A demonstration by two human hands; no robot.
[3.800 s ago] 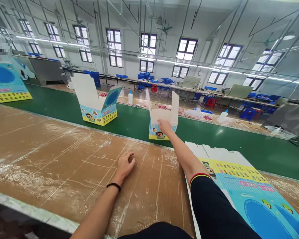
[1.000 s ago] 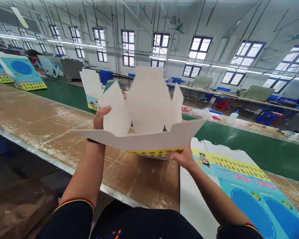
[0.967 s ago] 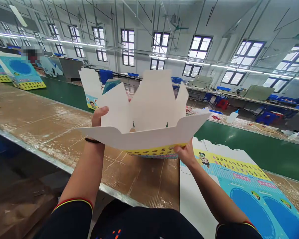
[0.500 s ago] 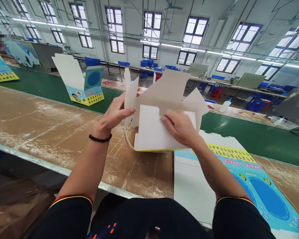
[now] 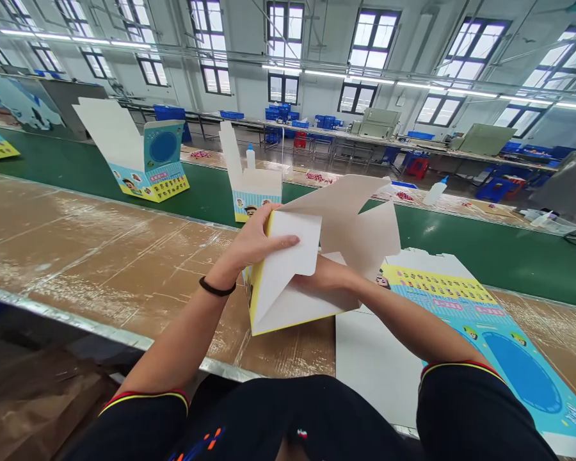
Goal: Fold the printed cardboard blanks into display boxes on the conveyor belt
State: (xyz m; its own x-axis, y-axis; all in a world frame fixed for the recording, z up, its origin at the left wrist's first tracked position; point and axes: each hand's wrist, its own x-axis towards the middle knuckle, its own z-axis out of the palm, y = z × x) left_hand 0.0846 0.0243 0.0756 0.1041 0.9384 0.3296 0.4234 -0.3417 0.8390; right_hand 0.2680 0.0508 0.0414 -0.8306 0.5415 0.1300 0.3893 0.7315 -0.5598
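I hold a printed cardboard box [image 5: 292,301] above the brown table's near edge, its white inside flaps turned up. My left hand [image 5: 254,240] presses a white flap [image 5: 288,256] down with fingers laid flat on it, thumb under the edge. My right hand [image 5: 324,275] reaches inside the box under that flap; its fingers are hidden. Two more flaps [image 5: 360,224] stick up to the right.
A stack of flat blue and yellow box blanks [image 5: 465,320] lies at my right. Two erected boxes [image 5: 144,160] [image 5: 249,186] stand on the green conveyor belt [image 5: 461,250]. The brown taped table [image 5: 91,237] stretches left. Glue bottles [image 5: 434,192] and blue crates sit on far benches.
Since a second ago the open blank has been squared into a box and lowered toward the table. My left hand shifted onto a flap and my right hand slid inside.
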